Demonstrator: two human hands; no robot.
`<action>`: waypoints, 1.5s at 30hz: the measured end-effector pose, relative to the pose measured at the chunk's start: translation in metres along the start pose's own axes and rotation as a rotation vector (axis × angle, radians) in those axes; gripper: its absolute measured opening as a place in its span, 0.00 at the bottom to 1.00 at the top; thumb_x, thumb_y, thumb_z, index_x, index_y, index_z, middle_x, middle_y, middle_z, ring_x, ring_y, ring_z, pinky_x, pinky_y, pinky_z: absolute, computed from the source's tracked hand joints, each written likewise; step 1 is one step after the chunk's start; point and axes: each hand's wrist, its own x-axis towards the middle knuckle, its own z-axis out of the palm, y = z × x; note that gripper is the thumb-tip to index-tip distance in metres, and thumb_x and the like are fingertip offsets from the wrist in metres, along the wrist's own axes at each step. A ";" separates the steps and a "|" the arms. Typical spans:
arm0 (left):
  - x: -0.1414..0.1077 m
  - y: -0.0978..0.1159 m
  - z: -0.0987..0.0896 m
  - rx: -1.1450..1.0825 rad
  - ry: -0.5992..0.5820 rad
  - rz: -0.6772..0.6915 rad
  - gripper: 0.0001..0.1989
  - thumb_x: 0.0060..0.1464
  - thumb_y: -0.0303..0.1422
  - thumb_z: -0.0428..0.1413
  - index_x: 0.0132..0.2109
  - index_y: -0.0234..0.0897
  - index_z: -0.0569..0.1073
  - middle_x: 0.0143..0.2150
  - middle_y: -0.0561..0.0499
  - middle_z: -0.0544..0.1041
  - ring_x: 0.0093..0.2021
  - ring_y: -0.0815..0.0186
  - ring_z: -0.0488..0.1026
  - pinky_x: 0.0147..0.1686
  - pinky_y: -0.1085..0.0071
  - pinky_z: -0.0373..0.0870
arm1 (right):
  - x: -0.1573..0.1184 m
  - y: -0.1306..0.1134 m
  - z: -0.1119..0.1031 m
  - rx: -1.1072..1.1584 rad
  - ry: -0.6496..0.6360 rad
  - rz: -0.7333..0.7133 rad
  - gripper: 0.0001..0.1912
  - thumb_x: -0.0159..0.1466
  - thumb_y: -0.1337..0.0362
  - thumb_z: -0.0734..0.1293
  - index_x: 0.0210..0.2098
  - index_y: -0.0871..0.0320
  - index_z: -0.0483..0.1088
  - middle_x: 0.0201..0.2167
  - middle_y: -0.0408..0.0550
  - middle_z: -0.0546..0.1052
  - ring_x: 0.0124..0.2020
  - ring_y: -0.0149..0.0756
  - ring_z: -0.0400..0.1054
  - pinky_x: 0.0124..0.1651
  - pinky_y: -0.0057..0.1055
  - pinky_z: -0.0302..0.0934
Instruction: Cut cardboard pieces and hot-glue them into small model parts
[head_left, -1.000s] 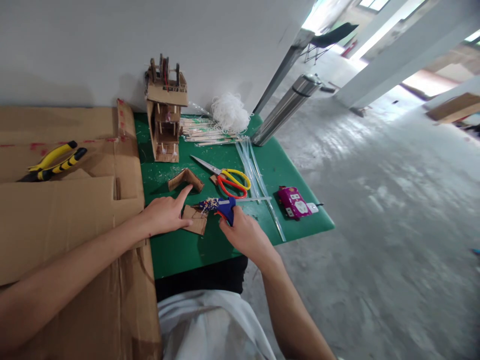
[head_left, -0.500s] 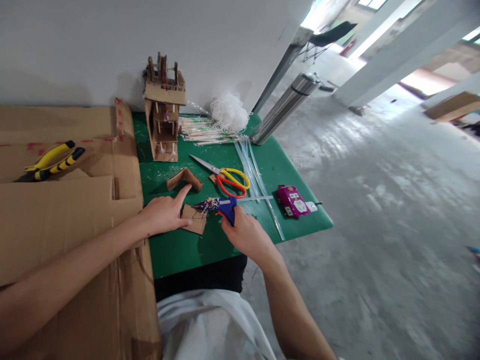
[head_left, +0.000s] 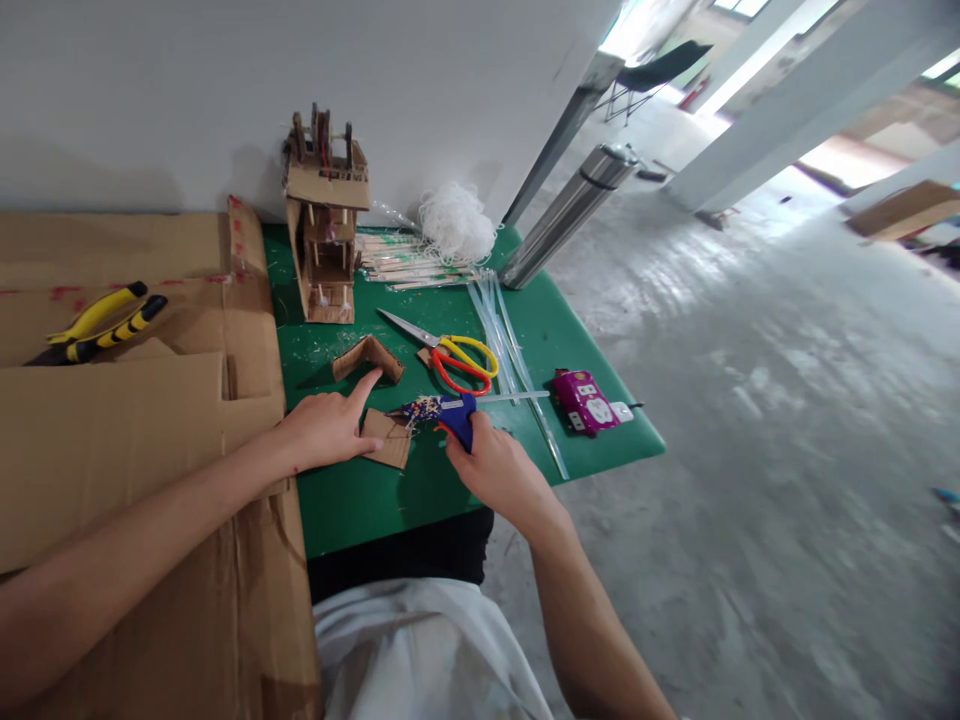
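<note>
My right hand (head_left: pixel 495 462) is wrapped round the handle of a blue hot glue gun (head_left: pixel 454 414), a clear glue stick jutting from its back. The gun's nozzle end, crusted with specks, points left over a small flat piece of cardboard (head_left: pixel 391 446). My left hand (head_left: pixel 328 427) lies with thumb and index finger spread apart. Its thumb rests at the cardboard piece's left edge, and its index fingertip meets or nearly meets a bent cardboard strip (head_left: pixel 366 354) standing behind. The other left fingers are partly hidden.
Scissors (head_left: pixel 463 362), loose glue sticks (head_left: pixel 551 440) and a purple power adapter (head_left: pixel 589 402) lie on the green table (head_left: pixel 352 515). Behind stand a cardboard tower (head_left: pixel 328 230), wooden sticks (head_left: pixel 412 263), white bands (head_left: pixel 457 225) and a steel cylinder (head_left: pixel 566 218). Pliers (head_left: pixel 101 325) lie on cardboard sheets (head_left: pixel 112 430) at left.
The glue gun and my right hand have shifted very slightly to the right. My left hand and the cardboard pieces have stayed practically in place.
</note>
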 end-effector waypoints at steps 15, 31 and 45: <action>-0.001 0.001 -0.003 -0.014 -0.016 -0.007 0.51 0.55 0.50 0.57 0.75 0.41 0.38 0.40 0.51 0.84 0.43 0.53 0.80 0.35 0.65 0.67 | -0.004 0.005 -0.004 0.002 0.004 -0.009 0.09 0.71 0.60 0.60 0.46 0.60 0.63 0.35 0.57 0.80 0.35 0.45 0.75 0.32 0.33 0.46; -0.001 0.001 -0.003 -0.012 -0.005 0.003 0.50 0.55 0.51 0.57 0.75 0.41 0.40 0.39 0.51 0.83 0.41 0.55 0.80 0.34 0.66 0.65 | -0.007 0.011 -0.006 -0.014 0.006 -0.001 0.09 0.72 0.60 0.59 0.44 0.60 0.62 0.33 0.57 0.80 0.33 0.45 0.74 0.31 0.33 0.44; 0.000 0.001 -0.003 -0.014 -0.017 -0.003 0.51 0.55 0.51 0.57 0.75 0.43 0.38 0.39 0.53 0.84 0.42 0.55 0.80 0.34 0.65 0.66 | -0.009 0.016 -0.009 -0.009 -0.006 0.017 0.09 0.72 0.61 0.59 0.45 0.60 0.62 0.34 0.57 0.79 0.33 0.45 0.74 0.31 0.33 0.44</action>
